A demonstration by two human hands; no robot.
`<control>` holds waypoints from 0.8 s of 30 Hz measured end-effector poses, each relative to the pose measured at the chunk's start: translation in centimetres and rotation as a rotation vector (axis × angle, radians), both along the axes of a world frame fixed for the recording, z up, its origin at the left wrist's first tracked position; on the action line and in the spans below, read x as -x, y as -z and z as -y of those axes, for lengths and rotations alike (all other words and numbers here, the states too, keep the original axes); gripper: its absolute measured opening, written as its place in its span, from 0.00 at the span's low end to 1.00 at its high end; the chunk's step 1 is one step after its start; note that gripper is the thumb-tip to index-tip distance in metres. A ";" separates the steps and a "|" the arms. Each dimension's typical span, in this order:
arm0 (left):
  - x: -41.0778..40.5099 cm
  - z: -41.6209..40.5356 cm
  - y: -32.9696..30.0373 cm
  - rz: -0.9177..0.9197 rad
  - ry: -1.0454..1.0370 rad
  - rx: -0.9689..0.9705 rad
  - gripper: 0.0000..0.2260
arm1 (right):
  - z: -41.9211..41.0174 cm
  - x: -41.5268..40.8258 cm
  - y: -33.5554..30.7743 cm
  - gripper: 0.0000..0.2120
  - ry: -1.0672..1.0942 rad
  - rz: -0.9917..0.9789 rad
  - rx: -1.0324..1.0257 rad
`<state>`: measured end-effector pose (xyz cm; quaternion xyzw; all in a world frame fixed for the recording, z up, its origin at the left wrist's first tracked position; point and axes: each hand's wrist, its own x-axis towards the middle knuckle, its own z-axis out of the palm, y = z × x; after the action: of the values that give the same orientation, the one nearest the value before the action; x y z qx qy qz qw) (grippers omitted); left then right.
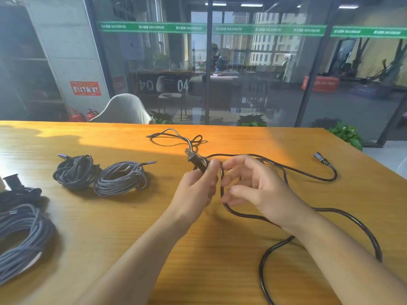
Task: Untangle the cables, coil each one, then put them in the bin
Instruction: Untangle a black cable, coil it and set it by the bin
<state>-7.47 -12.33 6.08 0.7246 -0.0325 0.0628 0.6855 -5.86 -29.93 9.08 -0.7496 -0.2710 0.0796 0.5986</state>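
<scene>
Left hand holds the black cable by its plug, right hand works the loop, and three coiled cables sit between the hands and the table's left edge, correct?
Not three: the head view shows two coils there. The rest stands: left hand holds the plug, right hand the loop.

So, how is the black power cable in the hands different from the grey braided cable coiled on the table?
The black power cable sprawls uncoiled across the table; the grey braided cable lies in a tight coil.
The power cable is smooth, the braided one woven.
The left hand grips the power cable near its plug, with the right hand beside it; nothing touches the braided cable.
Both rest on the wooden table.
</scene>
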 end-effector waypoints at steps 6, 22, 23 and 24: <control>-0.3 -0.2 0.3 -0.033 0.070 -0.015 0.25 | 0.2 -0.4 0.1 0.16 -0.103 -0.227 -0.288; 0.1 1.0 0.3 -0.055 0.177 0.068 0.20 | -0.4 -0.3 1.2 0.21 -0.268 -0.017 -0.265; 0.0 0.9 0.3 -0.051 0.154 0.069 0.21 | -0.4 -0.3 1.1 0.20 -0.259 -0.013 -0.247; 0.0 0.7 0.3 -0.049 0.120 0.071 0.21 | -0.4 -0.3 1.0 0.18 -0.233 -0.012 -0.223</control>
<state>-7.44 -13.08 5.78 0.6981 -0.0566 0.0051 0.7138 -5.60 -29.53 8.10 -0.6414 -0.3597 0.1226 0.6665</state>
